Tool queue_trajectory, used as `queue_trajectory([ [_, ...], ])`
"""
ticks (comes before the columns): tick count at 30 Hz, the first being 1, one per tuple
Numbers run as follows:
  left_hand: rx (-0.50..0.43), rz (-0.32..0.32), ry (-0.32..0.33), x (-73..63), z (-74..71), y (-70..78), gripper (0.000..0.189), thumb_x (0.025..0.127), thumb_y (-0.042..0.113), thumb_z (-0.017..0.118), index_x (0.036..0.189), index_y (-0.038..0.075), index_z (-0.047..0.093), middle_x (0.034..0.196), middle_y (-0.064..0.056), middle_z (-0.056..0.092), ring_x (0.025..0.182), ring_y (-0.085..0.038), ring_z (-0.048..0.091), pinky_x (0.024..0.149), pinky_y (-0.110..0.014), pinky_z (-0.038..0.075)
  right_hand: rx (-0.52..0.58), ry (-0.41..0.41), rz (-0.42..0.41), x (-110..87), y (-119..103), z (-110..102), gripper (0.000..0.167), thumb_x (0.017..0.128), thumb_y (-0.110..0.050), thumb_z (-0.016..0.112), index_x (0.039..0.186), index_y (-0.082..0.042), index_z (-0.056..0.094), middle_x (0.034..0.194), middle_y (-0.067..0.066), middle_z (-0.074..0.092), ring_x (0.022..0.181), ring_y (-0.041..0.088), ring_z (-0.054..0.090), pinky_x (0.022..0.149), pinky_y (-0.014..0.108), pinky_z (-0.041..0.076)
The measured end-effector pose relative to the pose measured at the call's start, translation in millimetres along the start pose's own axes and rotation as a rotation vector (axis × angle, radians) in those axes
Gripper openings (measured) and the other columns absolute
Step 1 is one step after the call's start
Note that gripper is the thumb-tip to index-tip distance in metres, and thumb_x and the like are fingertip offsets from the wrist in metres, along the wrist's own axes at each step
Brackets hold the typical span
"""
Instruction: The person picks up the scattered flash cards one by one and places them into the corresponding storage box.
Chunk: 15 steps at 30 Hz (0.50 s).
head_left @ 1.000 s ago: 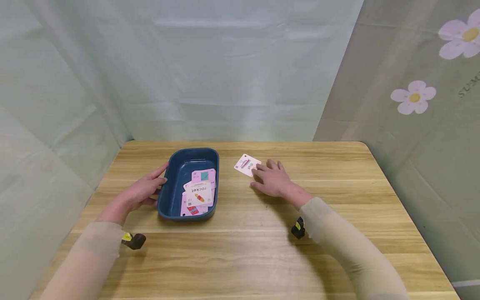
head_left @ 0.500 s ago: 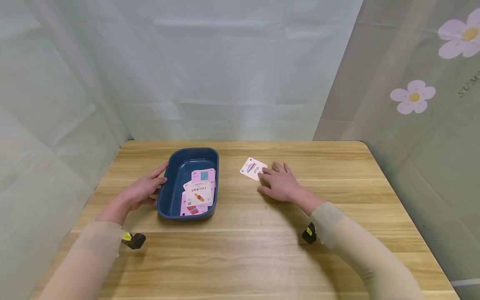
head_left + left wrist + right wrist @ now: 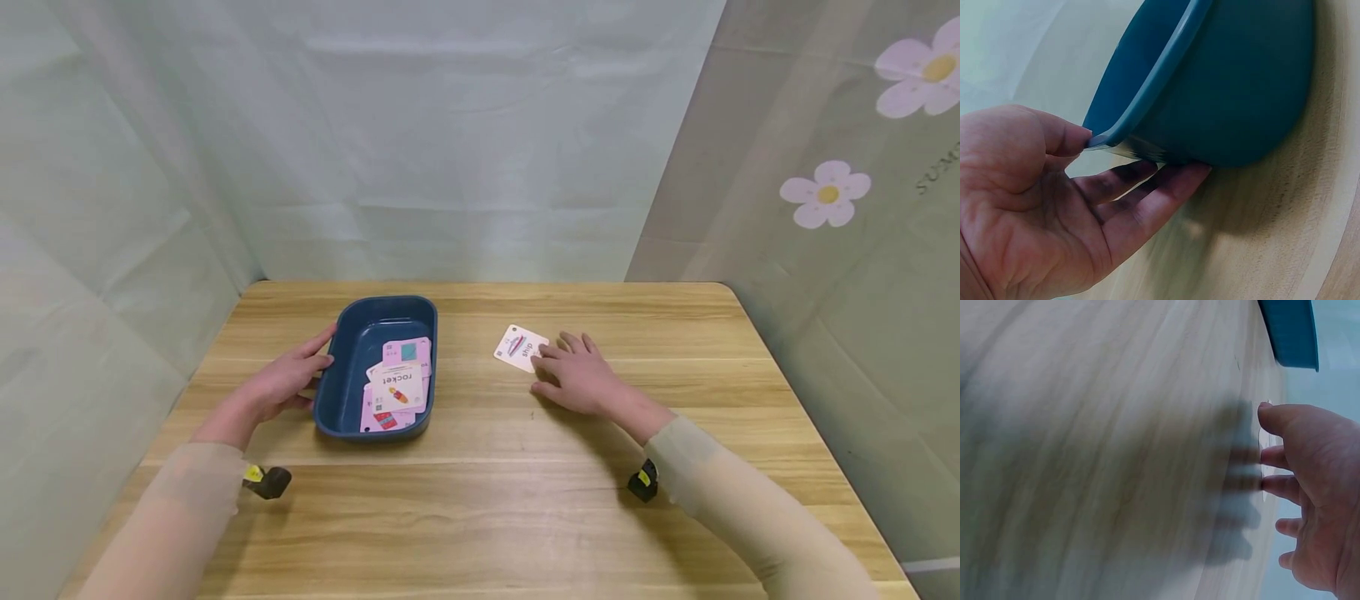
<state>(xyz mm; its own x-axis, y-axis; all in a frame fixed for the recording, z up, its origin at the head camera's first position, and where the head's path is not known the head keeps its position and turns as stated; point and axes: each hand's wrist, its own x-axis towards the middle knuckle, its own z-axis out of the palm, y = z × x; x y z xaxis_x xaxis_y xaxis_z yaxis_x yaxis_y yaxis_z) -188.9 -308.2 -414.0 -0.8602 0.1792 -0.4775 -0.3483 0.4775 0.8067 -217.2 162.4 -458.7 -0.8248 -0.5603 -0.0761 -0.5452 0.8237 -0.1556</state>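
Note:
In the head view, my left hand (image 3: 283,385) holds the left side of a dark blue plastic bin (image 3: 351,358). The left wrist view shows the thumb at the rim and the fingers against the outer wall (image 3: 1241,87). Several picture cards lie inside the bin, with a white "rocket" card (image 3: 399,387) on top of pink ones. My right hand (image 3: 579,379) lies palm down, its fingertips pressing the right edge of a white "ship" card (image 3: 517,344) flat on the table. Those fingers are spread and slightly bent, covering part of that card.
The wooden table (image 3: 487,517) has its back edge against a pale curtain (image 3: 465,150). A black wrist camera (image 3: 267,482) hangs under the left sleeve, another camera (image 3: 643,481) under the right. Flower-printed cloth (image 3: 825,292) hangs at the right.
My right hand has drawn the "ship" card rightward and nearer across the table. The left hand and the bin have stayed in place.

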Motion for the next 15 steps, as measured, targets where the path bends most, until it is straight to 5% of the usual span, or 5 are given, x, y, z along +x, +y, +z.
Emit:
queue_trajectory([
  [15, 0.006, -0.009, 0.008, -0.5, 0.5, 0.7, 0.064, 0.112, 0.028, 0.034, 0.162, 0.043, -0.003, 0.163, -0.034, 0.014, 0.128, -0.048, 0.046, 0.08, -0.042, 0.055, 0.043, 0.051, -0.027, -22.2, 14.6, 5.5, 0.054, 0.099, -0.05, 0.063, 0.142, -0.018, 0.064, 0.153, 0.008, 0.051, 0.147, 0.048, 0.028, 0.117, 0.067, 0.009],
])
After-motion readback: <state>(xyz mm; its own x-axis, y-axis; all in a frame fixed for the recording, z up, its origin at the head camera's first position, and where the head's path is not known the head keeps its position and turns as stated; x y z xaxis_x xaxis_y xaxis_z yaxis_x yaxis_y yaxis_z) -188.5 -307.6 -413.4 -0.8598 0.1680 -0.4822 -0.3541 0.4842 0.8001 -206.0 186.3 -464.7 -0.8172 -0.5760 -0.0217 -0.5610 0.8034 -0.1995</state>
